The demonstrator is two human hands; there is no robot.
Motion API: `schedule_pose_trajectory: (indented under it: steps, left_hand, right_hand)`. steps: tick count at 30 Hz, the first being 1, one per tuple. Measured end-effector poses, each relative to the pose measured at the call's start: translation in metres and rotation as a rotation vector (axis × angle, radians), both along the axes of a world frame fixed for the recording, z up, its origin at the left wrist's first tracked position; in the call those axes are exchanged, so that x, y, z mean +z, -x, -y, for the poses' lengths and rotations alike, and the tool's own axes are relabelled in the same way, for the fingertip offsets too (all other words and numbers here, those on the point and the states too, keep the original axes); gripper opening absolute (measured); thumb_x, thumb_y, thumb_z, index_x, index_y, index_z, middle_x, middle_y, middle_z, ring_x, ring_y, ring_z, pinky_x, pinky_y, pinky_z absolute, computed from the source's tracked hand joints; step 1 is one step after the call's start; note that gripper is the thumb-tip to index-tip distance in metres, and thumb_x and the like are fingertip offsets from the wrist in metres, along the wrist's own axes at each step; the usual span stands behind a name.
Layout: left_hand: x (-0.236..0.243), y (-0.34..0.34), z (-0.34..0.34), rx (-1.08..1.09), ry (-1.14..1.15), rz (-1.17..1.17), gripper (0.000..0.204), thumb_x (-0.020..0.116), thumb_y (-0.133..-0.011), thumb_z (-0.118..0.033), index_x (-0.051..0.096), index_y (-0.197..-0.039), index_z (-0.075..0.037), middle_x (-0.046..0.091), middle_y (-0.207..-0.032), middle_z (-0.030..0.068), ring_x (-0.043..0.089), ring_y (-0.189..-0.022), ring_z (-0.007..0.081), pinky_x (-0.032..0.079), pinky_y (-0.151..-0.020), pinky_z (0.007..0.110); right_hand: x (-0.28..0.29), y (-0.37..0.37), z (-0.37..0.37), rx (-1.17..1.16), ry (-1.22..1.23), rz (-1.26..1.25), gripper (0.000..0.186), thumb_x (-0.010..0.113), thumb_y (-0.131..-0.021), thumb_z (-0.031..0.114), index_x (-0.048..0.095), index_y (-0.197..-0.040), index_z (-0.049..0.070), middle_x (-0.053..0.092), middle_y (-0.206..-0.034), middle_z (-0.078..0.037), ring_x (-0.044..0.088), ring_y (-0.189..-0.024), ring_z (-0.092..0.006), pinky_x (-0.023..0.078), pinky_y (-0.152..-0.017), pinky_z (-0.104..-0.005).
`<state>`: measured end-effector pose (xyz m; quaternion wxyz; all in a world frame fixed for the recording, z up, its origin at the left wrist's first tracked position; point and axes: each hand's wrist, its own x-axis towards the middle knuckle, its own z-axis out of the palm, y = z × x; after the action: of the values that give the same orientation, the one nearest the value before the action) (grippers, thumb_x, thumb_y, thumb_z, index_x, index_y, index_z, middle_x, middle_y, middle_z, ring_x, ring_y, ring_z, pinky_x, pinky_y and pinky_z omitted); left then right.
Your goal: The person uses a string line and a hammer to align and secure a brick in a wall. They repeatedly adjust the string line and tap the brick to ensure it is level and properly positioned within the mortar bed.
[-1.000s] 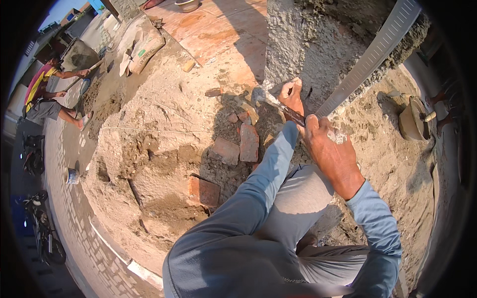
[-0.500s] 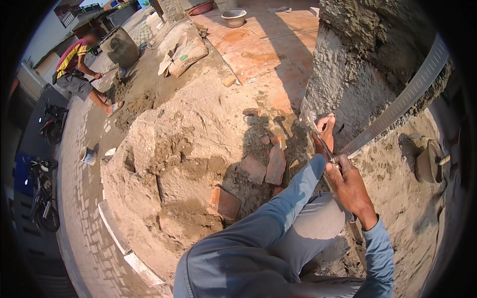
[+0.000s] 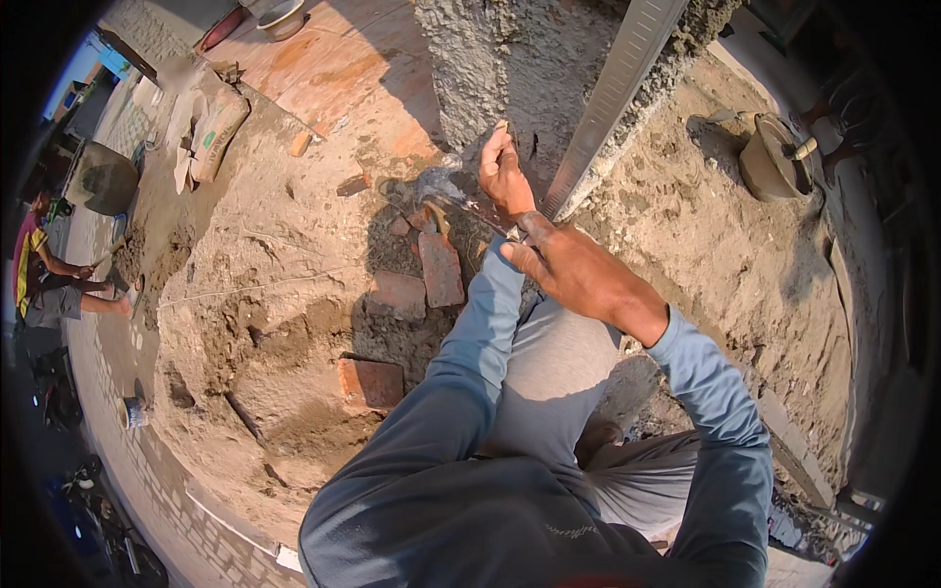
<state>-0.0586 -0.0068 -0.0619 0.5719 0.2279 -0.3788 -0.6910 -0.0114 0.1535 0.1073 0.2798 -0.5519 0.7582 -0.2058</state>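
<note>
My left hand (image 3: 507, 178) is raised beside the foot of a rough, mortar-coated column (image 3: 470, 73), fingers slightly bent and apart, with nothing visible in them. Crossing over my left wrist, my right hand (image 3: 588, 274) closes on a trowel. Its grey, mortar-smeared blade (image 3: 443, 186) points left, somewhat blurred, and my fingers hide its handle. A long metal straightedge with slots (image 3: 613, 103) leans along the column's edge, its lower end close to both hands. Several broken red bricks (image 3: 441, 269) lie on the ground left of my forearm.
A bucket (image 3: 765, 162) with a handle sticking out stands at right. Farther left are a cement sack (image 3: 218, 132), a basin (image 3: 282, 18), a large round tub (image 3: 106, 178) and a small pail (image 3: 134, 412). A co-worker (image 3: 54, 265) bends with a long-handled tool at the far left.
The view has swung right, so the scene sits farther left. My right hand has moved across my left wrist, and the trowel blade has turned from edge-on to show its face.
</note>
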Motion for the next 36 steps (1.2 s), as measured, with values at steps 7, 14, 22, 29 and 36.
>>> schedule_pose_trajectory:
  steps: [7,14,22,29,36]
  left_hand:
    - [-0.037,0.005,0.024,0.012,0.163,-0.106,0.035,0.056,-0.094,-0.003,0.058,-0.128,-0.001,0.059,-0.125,0.0088,0.054,-0.111,0.0178,0.044,-0.1,0.035]
    - [-0.021,0.006,0.011,0.042,0.153,-0.048,0.028,0.056,-0.095,-0.003,0.063,-0.122,0.001,0.062,-0.12,0.0102,0.056,-0.102,0.0172,0.048,-0.094,0.035]
    - [-0.016,0.004,0.01,0.077,0.059,0.033,0.035,0.058,-0.088,0.003,0.063,-0.123,0.002,0.064,-0.117,0.0106,0.057,-0.099,0.0158,0.047,-0.092,0.032]
    - [-0.026,0.007,0.016,0.074,0.202,-0.015,0.034,0.054,-0.093,-0.001,0.06,-0.126,0.002,0.062,-0.114,0.0087,0.057,-0.101,0.0167,0.046,-0.092,0.03]
    - [0.014,-0.032,0.011,-0.075,0.115,0.112,0.031,0.053,-0.097,-0.009,0.058,-0.126,0.001,0.059,-0.113,0.0108,0.057,-0.098,0.017,0.047,-0.092,0.031]
  right_hand:
    - [0.003,0.016,0.019,-0.095,0.012,-0.032,0.055,0.045,-0.104,0.042,0.052,-0.123,-0.009,0.063,-0.095,-0.033,0.064,-0.091,-0.0471,0.049,-0.084,-0.049]
    - [0.0,0.017,0.002,0.026,0.209,0.011,0.046,0.048,-0.104,0.035,0.054,-0.11,-0.01,0.063,-0.087,-0.03,0.064,-0.088,-0.045,0.049,-0.077,-0.0503]
    - [0.001,0.01,0.001,0.029,0.237,-0.072,0.045,0.043,-0.105,0.04,0.053,-0.104,-0.004,0.06,-0.073,-0.024,0.063,-0.074,-0.0431,0.049,-0.07,-0.0501]
    - [0.016,0.017,-0.007,-0.069,0.209,0.022,0.039,0.05,-0.104,0.036,0.055,-0.1,-0.003,0.057,-0.068,-0.021,0.059,-0.065,-0.0401,0.046,-0.063,-0.0486]
    - [0.015,-0.001,-0.127,-0.342,0.314,0.123,0.033,0.06,-0.1,0.033,0.055,-0.101,0.0,0.057,-0.063,-0.013,0.06,-0.055,-0.0246,0.044,-0.052,-0.04]
